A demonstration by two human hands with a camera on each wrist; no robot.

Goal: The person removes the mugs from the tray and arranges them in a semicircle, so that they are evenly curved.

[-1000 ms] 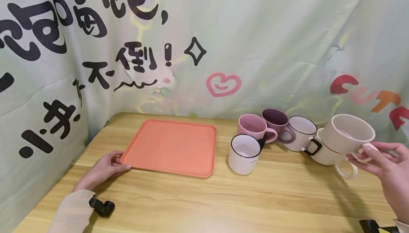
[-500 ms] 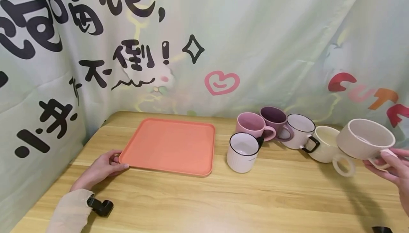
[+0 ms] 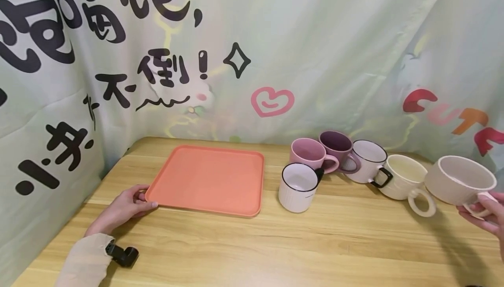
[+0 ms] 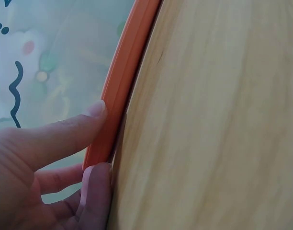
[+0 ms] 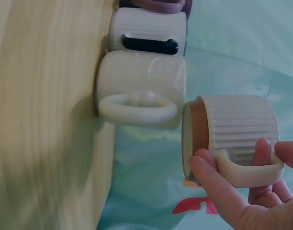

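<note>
In the head view my left hand pinches the near left corner of a flat orange tray. Its thumb lies on the tray's rim, with the fingers at the corner, in the left wrist view. At the right, my right hand grips a cream mug by its handle and holds it upright, raised off the table. This mug has a ribbed wall and a tan band near its base. Just left of it stands another cream mug with a ring-shaped handle.
A row of mugs stands along the back right: a pink mug, a purple mug and a white black-rimmed mug. In front is another white black-rimmed mug. A printed curtain hangs behind the wooden table.
My right hand has carried the ribbed cream mug to the right and lower, away from the ring-handled mug it overlapped. My left hand keeps its hold on the tray; the head view has shifted slightly.
</note>
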